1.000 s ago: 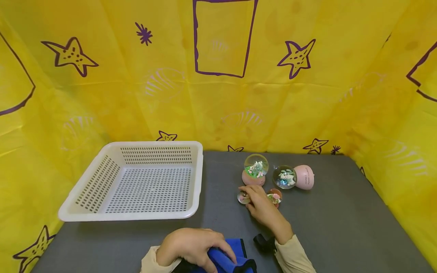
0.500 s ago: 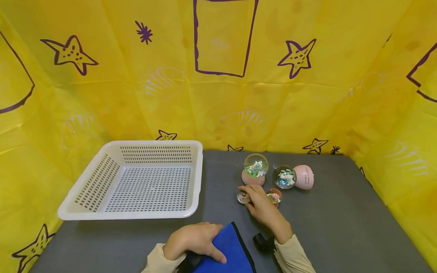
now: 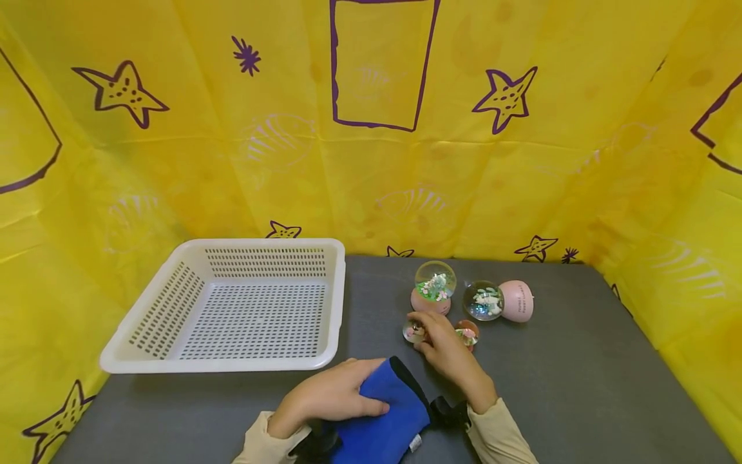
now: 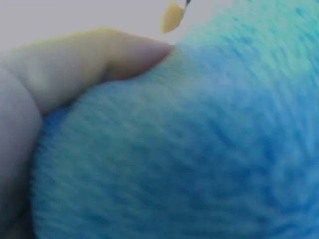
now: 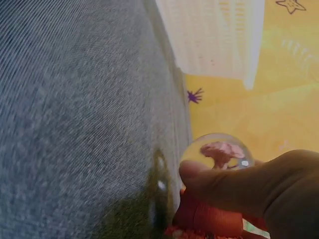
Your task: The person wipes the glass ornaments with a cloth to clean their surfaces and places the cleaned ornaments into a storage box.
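My left hand (image 3: 333,394) grips a blue cloth (image 3: 385,415) with black edging and a small white tag. In the left wrist view the fuzzy cloth (image 4: 174,149) fills most of the picture, with a finger along its upper edge. My right hand (image 3: 449,351) holds a small snow globe (image 3: 413,332) on the table, partly covering it. Seen from the right wrist, this globe (image 5: 224,147) has a pink tree inside, and my thumb lies across it above a red base (image 5: 209,216). Just right of that hand lies another small globe (image 3: 467,334), partly hidden.
Behind my right hand, a larger snow globe (image 3: 433,287) stands on a pink base. Another with a pink base (image 3: 517,301) lies on its side. A white perforated basket (image 3: 217,367) occupies the left of the grey table (image 3: 580,386). Yellow patterned fabric (image 3: 371,167) hangs around.
My left hand has shifted slightly forward and lifted the blue cloth's edge, bringing it closer to the right wrist. My right hand has stayed nearly still on the small snow globe.
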